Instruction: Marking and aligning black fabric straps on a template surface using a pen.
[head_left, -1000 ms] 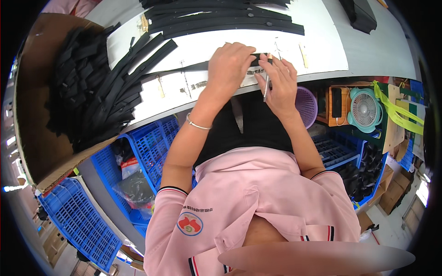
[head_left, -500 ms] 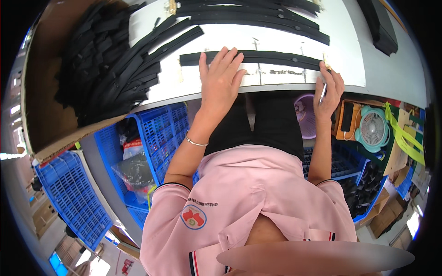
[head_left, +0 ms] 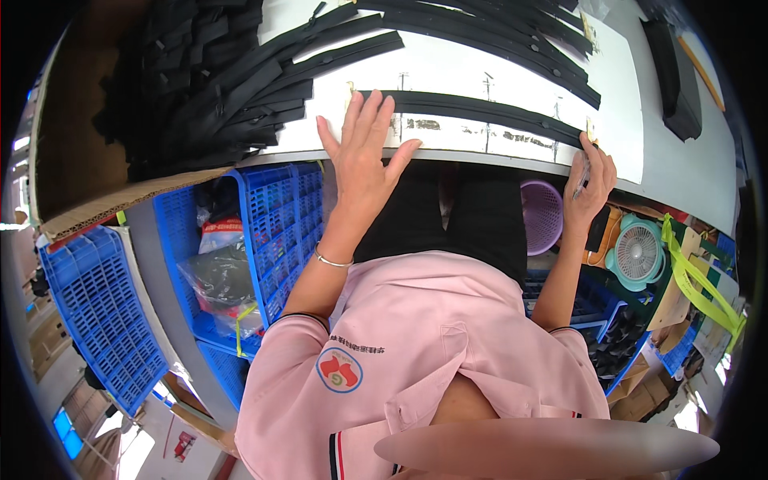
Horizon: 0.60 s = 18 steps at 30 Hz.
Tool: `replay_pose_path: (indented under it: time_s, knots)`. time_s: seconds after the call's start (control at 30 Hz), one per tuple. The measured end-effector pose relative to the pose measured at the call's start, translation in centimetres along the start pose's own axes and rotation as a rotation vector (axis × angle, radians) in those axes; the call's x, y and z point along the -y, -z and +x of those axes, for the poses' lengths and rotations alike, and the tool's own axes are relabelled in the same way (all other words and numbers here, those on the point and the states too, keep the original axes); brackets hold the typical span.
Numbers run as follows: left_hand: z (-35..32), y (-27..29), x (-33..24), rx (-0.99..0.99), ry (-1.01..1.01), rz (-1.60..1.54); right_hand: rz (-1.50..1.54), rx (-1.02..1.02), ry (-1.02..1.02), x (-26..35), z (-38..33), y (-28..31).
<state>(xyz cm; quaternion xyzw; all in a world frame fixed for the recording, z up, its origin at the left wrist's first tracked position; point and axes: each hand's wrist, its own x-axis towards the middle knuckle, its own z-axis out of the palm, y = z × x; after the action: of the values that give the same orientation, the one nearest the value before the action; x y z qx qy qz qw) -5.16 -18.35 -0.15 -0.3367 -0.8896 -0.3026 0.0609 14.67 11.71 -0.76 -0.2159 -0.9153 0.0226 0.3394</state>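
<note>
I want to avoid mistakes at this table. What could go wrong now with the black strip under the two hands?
1. The black strip lies close to the table edge. The left hand presses one end flat and the right hand holds the other end, so the middle could slide off.
2. The right hand seems to hold a thin tool, which might scratch the strip.
3. The pile of strips nearby could get mixed with it.

blue crates point(head_left: 276, 232), purple basket point(head_left: 542, 214), teal fan point(head_left: 638, 254)

Right hand point(head_left: 588, 180) hides black strip point(head_left: 480, 108) end.
</note>
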Motion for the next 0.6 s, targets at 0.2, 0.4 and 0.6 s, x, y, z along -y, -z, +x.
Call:
replay_pose_path:
  time_s: [0.2,0.4,0.6]
  knots:
    - [-0.1,-0.8,0.1,-0.116,-0.062,-0.008,0.480,-0.053,-0.114,7.1,3.8,-1.0]
    - [-0.3,-1.2,0.3,-0.157,-0.068,0.032,0.918,0.313,-0.289,16.7,7.5,-2.8]
    - [-0.2,-1.3,0.0,-0.187,-0.062,0.014,1.023,0.349,-0.280,18.7,7.6,-7.9]
